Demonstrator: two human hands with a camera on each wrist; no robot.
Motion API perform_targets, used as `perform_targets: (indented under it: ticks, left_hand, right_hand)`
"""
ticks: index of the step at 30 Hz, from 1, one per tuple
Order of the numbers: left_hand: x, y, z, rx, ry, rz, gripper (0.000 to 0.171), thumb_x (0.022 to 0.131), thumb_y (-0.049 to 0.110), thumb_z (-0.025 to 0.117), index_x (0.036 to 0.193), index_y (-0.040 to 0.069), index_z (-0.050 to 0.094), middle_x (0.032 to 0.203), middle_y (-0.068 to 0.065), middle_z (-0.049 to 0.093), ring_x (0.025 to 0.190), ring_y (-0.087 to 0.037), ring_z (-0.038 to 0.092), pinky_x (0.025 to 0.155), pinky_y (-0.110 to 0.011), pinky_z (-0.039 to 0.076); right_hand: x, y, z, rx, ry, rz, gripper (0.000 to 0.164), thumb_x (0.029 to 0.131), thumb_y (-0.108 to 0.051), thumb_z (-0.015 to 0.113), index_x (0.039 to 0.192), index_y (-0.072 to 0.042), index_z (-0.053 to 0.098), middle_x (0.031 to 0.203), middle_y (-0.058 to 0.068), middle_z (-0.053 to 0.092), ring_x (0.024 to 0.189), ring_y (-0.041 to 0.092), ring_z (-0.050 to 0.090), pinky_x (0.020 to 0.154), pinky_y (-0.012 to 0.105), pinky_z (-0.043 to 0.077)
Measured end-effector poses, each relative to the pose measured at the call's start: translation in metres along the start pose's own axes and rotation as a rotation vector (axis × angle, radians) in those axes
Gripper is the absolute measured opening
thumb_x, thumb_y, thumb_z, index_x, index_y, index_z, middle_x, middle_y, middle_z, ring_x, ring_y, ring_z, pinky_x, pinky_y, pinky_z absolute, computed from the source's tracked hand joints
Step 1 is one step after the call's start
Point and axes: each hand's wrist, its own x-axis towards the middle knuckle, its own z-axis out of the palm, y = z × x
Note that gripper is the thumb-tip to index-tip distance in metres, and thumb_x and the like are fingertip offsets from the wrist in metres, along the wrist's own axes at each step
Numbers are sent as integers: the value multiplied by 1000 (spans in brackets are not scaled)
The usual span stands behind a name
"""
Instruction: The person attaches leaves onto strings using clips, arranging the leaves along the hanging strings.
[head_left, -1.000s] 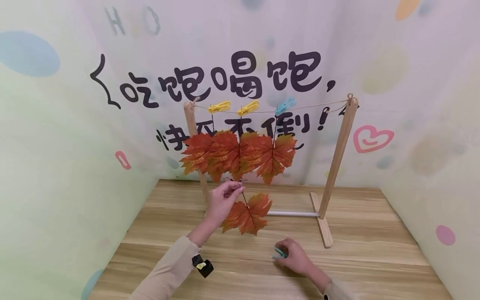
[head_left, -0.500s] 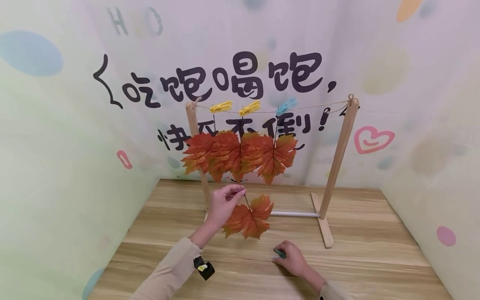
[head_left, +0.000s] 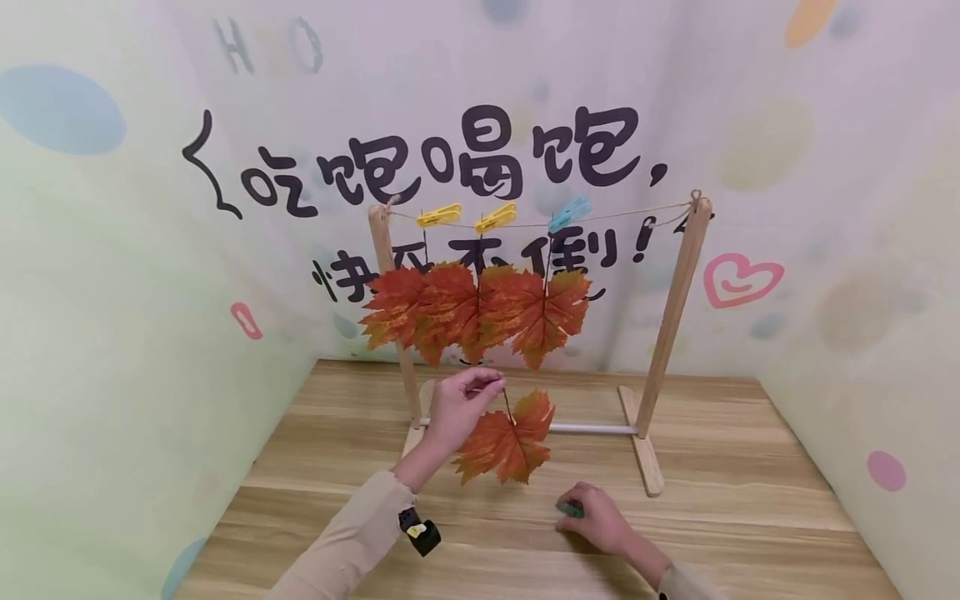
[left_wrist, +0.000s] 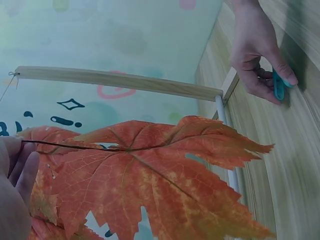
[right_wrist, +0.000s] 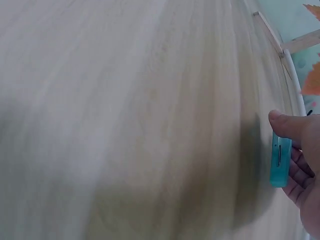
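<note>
My left hand [head_left: 461, 408] pinches the dark stem of an orange-red artificial maple leaf [head_left: 506, 442], which hangs below the fingertips in front of the rack. In the left wrist view that leaf [left_wrist: 150, 170] spreads wide beside the hand [left_wrist: 17, 185]. Low over the table at the right, my right hand [head_left: 600, 518] holds a teal clothespin [head_left: 570, 508] between thumb and fingers. The right wrist view shows the clothespin [right_wrist: 281, 160] upright against the curled fingers. Several similar leaves [head_left: 476, 312] hang from a string, clipped by two yellow clothespins [head_left: 495, 218] and a blue clothespin [head_left: 570, 213].
A wooden rack has a left post [head_left: 384, 242] and a right post [head_left: 678, 308] with the string [head_left: 622, 215] tied between them. A pale rod [head_left: 592, 428] joins its feet. The wood-grain table [head_left: 720, 517] is bordered by a printed curtain [head_left: 847, 192].
My left hand has moved slightly right and down, carrying the leaf with it. The right hand has shifted a little right, and the clothespin has turned in its fingers.
</note>
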Motion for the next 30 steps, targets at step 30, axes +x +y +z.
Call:
perform_targets:
  ticks: [30]
  left_hand:
    - [45,27,41,-101,-49,89,12,85,-1,59,93,-9,64,89,-23,65,81,-33,63,70,-21,52]
  right_hand:
    - [40,-51,-178,-94,61,-168,22,70,-2,74,89,1,62,76,2,62,69,14,59,59,30,51]
